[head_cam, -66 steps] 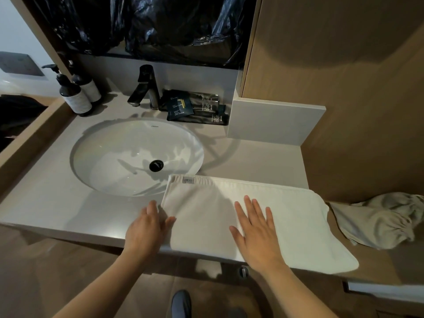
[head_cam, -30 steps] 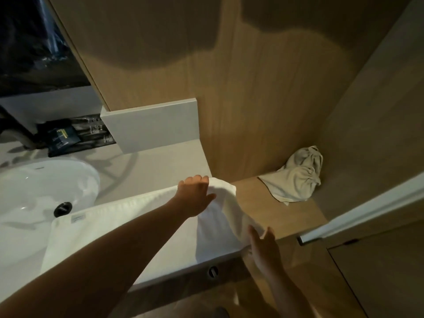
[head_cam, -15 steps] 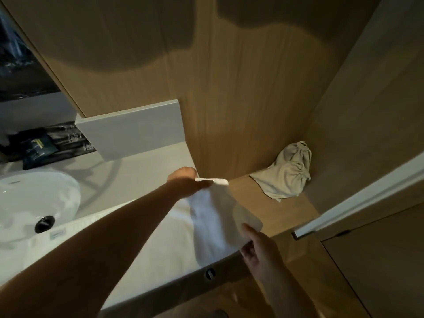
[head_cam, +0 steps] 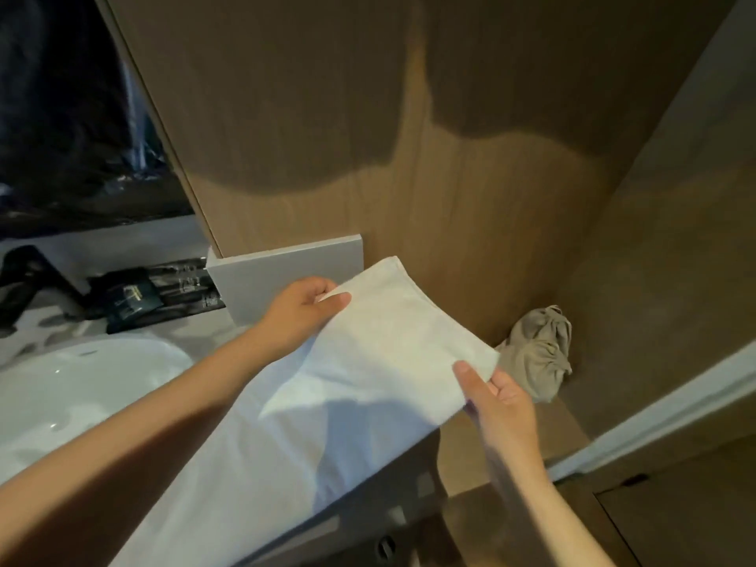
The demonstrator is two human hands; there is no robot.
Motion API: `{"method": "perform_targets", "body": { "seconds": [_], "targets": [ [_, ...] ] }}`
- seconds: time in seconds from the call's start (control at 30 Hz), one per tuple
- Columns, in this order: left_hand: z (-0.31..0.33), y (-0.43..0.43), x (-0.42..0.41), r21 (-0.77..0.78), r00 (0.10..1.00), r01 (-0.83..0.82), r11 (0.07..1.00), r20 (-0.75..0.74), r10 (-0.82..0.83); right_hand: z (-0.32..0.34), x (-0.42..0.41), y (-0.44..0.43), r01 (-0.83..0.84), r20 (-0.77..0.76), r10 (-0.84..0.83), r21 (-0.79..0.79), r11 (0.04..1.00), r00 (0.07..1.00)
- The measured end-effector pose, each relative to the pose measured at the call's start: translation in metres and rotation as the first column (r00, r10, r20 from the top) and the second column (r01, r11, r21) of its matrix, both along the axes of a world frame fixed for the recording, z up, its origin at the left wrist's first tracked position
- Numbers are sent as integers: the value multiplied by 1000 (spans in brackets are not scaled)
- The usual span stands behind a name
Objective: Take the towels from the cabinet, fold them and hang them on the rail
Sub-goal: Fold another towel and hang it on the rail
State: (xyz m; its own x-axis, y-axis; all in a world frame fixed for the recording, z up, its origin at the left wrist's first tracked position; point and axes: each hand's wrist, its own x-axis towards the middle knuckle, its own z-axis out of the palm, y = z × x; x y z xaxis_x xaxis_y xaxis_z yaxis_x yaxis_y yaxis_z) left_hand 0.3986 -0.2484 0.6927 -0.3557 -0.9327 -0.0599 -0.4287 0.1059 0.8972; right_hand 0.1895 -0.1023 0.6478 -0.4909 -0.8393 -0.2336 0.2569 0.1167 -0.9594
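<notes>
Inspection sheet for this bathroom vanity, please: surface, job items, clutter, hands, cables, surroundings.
Surface: pale countertop, with the towel lying along its front edge.
Job's things: white towel, right end lifted off the counter; no rail in view.
Clutter: crumpled beige cloth bag on the wooden ledge; tray of dark sachets behind the sink.
Hands: left hand pinches the towel's far corner; right hand pinches its near corner.
Cables: nothing seen.
Surroundings: wood-panel wall.

White towel [head_cam: 380, 362], beige cloth [head_cam: 540, 354], white sink [head_cam: 82, 386].
</notes>
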Motion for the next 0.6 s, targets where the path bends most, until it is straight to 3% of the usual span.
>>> {"method": "perform_targets", "body": {
  "seconds": [0.07, 0.23, 0.6],
  "targets": [
    [19, 6, 19, 7, 991, -43, 999, -125, 44, 24, 10, -5, -53, -93, 45, -78, 996, 995],
    [60, 20, 64, -190, 973, -207, 960, -145, 181, 78, 33, -14, -170, -280, 97, -252, 953, 955],
    [163, 45, 152, -413, 904, -379, 828, -357, 235, 217, 108, -42, -276, -548, -80, -536, 798, 833]
  ]
}}
